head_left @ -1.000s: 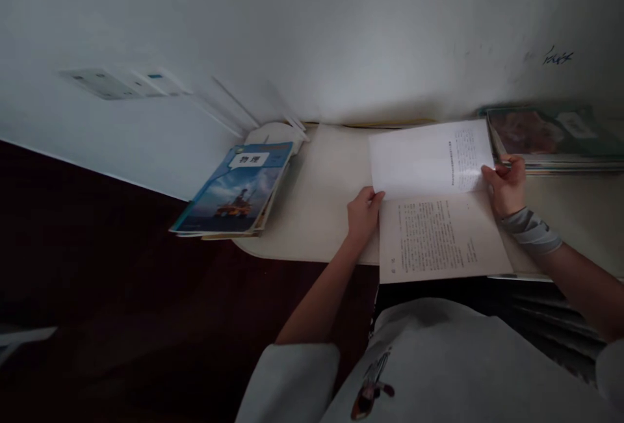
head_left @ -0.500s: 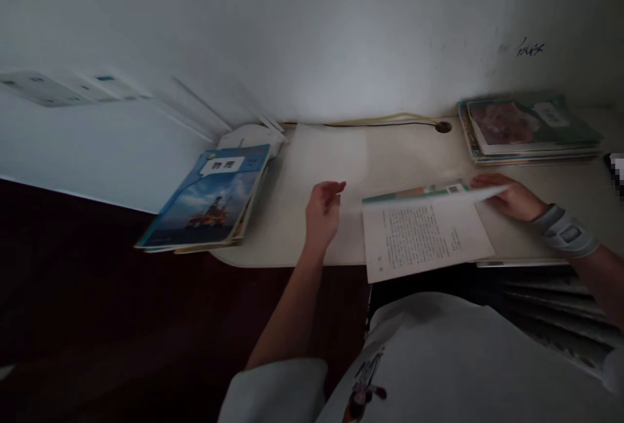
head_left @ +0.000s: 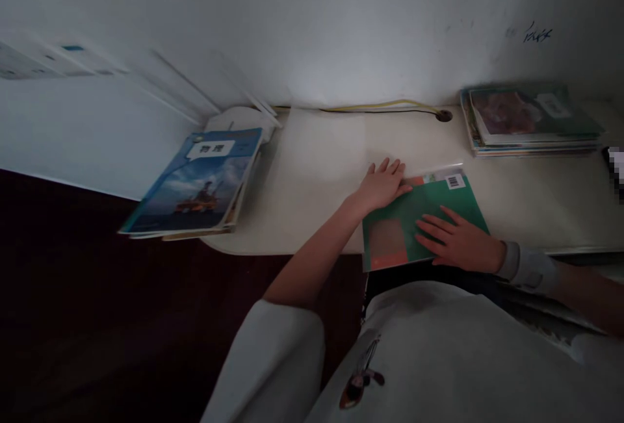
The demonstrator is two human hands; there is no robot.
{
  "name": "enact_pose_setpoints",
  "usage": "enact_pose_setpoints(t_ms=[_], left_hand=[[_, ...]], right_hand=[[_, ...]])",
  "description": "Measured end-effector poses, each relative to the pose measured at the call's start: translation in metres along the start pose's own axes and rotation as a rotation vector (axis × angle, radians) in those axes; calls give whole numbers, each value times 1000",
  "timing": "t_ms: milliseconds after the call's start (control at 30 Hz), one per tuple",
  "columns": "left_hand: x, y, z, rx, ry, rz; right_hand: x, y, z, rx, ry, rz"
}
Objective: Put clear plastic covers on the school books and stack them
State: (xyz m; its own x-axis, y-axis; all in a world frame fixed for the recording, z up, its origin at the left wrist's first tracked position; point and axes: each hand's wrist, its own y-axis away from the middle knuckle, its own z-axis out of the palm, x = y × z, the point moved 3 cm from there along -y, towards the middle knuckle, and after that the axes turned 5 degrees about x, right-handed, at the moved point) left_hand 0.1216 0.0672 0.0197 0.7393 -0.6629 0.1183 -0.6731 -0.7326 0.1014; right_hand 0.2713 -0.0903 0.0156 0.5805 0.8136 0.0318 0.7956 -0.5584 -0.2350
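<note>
A green book [head_left: 420, 218] with an orange patch and a barcode lies closed in front of me, its lower edge at the desk's front edge. My left hand [head_left: 383, 186] rests over its upper left corner, fingers spread. Across the lower right of the cover lies my right hand [head_left: 455, 241], flat with the fingers apart. A grey band circles the right wrist. Neither hand grips anything.
A stack of books [head_left: 195, 182], a blue one on top, overhangs the desk's left end. Another stack [head_left: 531, 121] stands at the back right. Behind, a yellow cable [head_left: 390, 105] runs along the wall to a hole [head_left: 443, 115] in the white desk [head_left: 316, 163].
The book was open with a printed page showing; now it is closed, green cover up. My left hand moved right onto it, and my right hand came left and down onto the cover.
</note>
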Motion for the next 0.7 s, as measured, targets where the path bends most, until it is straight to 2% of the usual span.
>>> enact_pose_setpoints(t_ms=[100, 267, 400, 533, 633, 700], left_hand=[[-8, -22, 4, 87, 44, -11], [-21, -35, 8, 182, 307, -91], [-23, -39, 11, 225, 353, -127], [-23, -44, 12, 189, 413, -128], [-20, -44, 9, 172, 426, -159], [-14, -39, 7, 197, 372, -197]], right_hand=[[10, 6, 14, 22, 18, 89], [23, 16, 4, 121, 23, 223], [10, 25, -1, 148, 20, 168], [-6, 27, 9, 172, 11, 105], [-11, 24, 18, 222, -41, 111], [-9, 23, 21, 210, -48, 142]])
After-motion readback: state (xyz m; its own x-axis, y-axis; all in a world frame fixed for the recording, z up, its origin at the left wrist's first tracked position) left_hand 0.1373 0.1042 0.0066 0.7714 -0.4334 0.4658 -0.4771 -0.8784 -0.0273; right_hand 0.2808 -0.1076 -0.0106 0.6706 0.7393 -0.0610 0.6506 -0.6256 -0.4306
